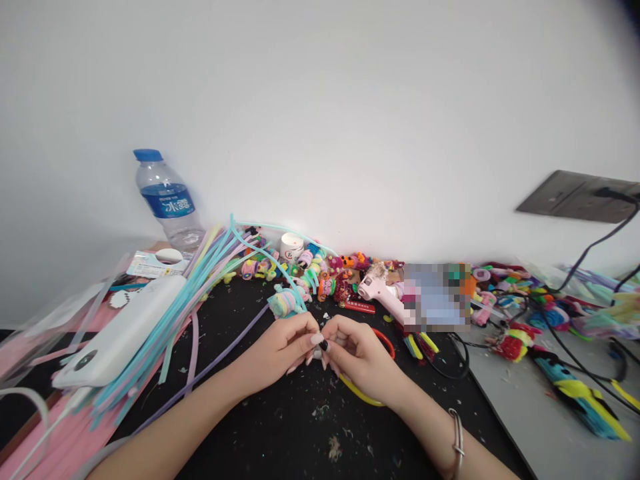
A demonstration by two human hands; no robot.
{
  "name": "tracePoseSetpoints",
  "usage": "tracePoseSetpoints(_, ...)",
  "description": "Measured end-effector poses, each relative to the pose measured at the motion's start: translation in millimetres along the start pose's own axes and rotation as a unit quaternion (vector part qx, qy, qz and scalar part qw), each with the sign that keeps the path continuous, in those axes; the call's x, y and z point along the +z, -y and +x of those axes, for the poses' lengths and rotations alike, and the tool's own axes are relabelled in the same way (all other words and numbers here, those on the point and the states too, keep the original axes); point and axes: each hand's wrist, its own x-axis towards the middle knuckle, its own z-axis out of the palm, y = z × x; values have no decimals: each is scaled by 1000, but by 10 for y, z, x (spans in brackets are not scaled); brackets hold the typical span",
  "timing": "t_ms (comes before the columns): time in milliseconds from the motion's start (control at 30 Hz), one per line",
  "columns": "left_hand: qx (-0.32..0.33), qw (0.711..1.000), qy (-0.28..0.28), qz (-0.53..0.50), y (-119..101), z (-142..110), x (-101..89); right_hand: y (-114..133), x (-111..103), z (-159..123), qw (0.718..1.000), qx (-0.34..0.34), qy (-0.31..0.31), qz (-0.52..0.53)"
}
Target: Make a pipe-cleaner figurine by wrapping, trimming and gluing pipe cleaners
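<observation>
My left hand (287, 347) and my right hand (363, 357) meet over the black mat (280, 427), fingertips pinched close together. Whatever they pinch is too small and hidden to name. Just behind the left hand lies a plush pastel figure (286, 303) of fuzzy stems. A light-blue fuzzy stem (273, 252) curves down toward that spot. Under my right hand show a yellow loop (363, 395) and a red loop (386, 343), possibly handles; the rest is covered.
Bundled pastel fuzzy stems (165, 333) and a white power bank (123, 333) lie left, with a water bottle (167, 200) behind. A pink glue gun (385, 297) rests among several colourful fuzzy figures (340, 283). Black cables (565, 347) run right, from a wall socket (575, 195).
</observation>
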Motion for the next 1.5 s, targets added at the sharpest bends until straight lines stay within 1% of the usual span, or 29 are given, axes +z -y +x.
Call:
tracePoseSetpoints(100,13,1000,-3,5,13,8,-6,2,-6,9,1000,6,-1,18)
tracePoseSetpoints(200,21,1000,-19,1,25,11,-25,-6,-27,14,1000,1,-21,0)
tracePoseSetpoints(333,27,998,-50,-24,46,19,-58,-18,-66,18,995,-13,-54,-85)
tracePoseSetpoints(433,16,998,-57,-16,42,17,-70,-17,-82,23,987,-28,-66,-141)
tracePoseSetpoints(500,11,998,-59,20,24,10,-73,-16,-85,27,984,-35,-74,-158)
tracePoseSetpoints(567,18,994,-64,88,3,5,-76,-19,-87,35,981,-40,-82,-169)
tracePoseSetpoints(700,46,967,-90,233,-10,11,-97,-28,-94,48,971,-58,-101,-210)
tracePoseSetpoints(767,56,956,-117,264,0,15,-113,-27,-92,46,965,-68,-103,-233)
tracePoseSetpoints(833,71,950,-136,273,7,15,-121,-17,-80,32,959,-76,-88,-258)
tracePoseSetpoints(900,86,950,-122,275,6,9,-113,-1,-58,12,953,-83,-59,-287)
tracePoseSetpoints(967,95,953,-87,275,-1,2,-89,15,-33,-9,946,-88,-33,-311)
tracePoseSetpoints(1033,97,957,-64,266,-9,-3,-58,23,-13,-25,942,-91,-22,-322)
tracePoseSetpoints(1267,59,981,-84,166,-3,14,-13,-10,-8,-27,948,-112,-46,-295)
tracePoseSetpoints(1400,48,989,-77,117,-4,12,-15,-37,-16,-21,942,-143,-58,-297)
tracePoseSetpoints(1500,38,991,-84,96,-8,7,-28,-56,-28,-18,936,-168,-79,-301)
